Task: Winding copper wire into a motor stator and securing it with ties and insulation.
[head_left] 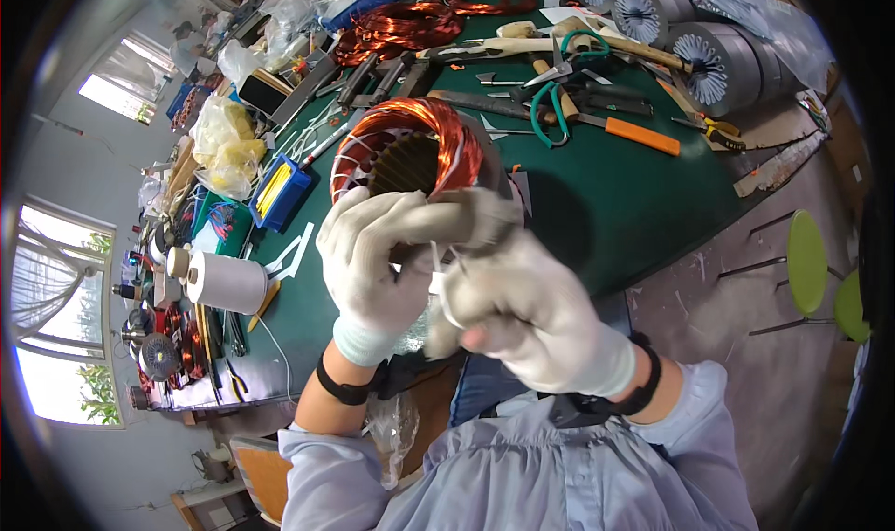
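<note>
The coil (450, 144) stood on the green table (643, 219), near the edge where the person was. It had a thick ring of shiny copper wire on top and a dark hole in the middle. White ties went around the wire.

Both hands wore white gloves and were right in front of the coil, close to each other. The left hand (373, 251) had its fingers bent over by the near side of the ring. I could not tell if they pinched anything. The right hand (536, 317) was blurry, with its fingers curled in. A white string (444, 298) ran down beside those fingers, but I could not tell if they pinched it. A bare pink fingertip poked out of that glove.

To the left of the coil sat a blue box (282, 195) with yellow sticks (273, 189) in it. A big white spool (227, 283) lay nearer the person. Behind the coil was a pile of copper wire (396, 32). To the right lay scissors (552, 116) with green handles, a tool with an orange handle (643, 137), and yellow and black pliers (716, 132). Grey metal rolls (718, 65) sat at the far right. A green stool (807, 261) stood on the floor.
</note>
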`<state>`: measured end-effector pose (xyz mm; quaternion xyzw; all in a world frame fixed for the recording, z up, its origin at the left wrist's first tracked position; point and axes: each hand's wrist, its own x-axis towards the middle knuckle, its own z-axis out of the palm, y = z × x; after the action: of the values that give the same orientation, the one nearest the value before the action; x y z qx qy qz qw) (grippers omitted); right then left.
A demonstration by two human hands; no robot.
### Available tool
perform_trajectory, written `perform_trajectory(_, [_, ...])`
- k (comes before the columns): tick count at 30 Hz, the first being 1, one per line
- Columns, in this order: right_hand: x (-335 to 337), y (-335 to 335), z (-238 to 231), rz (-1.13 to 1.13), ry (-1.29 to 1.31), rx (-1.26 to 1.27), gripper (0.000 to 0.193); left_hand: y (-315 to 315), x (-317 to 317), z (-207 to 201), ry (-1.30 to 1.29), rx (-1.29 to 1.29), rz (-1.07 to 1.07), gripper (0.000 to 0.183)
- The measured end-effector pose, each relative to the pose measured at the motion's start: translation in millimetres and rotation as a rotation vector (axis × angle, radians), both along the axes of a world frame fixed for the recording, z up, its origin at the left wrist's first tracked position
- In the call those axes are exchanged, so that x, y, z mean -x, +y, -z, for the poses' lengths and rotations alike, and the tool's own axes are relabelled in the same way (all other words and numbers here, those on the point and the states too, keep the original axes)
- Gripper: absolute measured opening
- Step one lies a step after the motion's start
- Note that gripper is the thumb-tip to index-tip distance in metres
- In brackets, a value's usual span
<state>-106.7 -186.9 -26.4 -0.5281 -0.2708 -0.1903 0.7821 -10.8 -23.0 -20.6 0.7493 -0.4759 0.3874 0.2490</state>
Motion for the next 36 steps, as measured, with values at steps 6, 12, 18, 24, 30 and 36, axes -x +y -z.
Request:
perform_trajectory(6, [20.0,25.4,30.4,-0.257,0.56,-0.526,0.031,-0.9,-4.1,15.7,0.002,0.104,0.038,0.023])
perform_trajectory(12, [9.8,12.9,24.9,-0.224,0.47,-0.267,0.032,6.8,3.4,6.4,0.146,0.112,0.022,0.022])
perform_trajectory(18, [-11.3,7.8,66.5,0.11,0.004,0.301,0.01,3.2,10.7,-19.9,0.761,0.085,0.032,0.061])
perform_trajectory(24, [-2.8,29.5,77.0,0.198,-0.027,0.249,0.014,-33.6,28.0,-39.9,0.427,-0.25,-0.294,0.027])
perform_trajectory(30, [-5.5,28.4,75.0,0.192,-0.014,0.207,0.018,-31.2,18.7,-17.6,0.278,-0.126,-0.303,0.02])
perform_trajectory(36, [-10.9,21.8,77.7,0.212,-0.106,0.198,0.017,-37.6,17.8,-19.3,0.382,-0.081,-0.291,0.015])
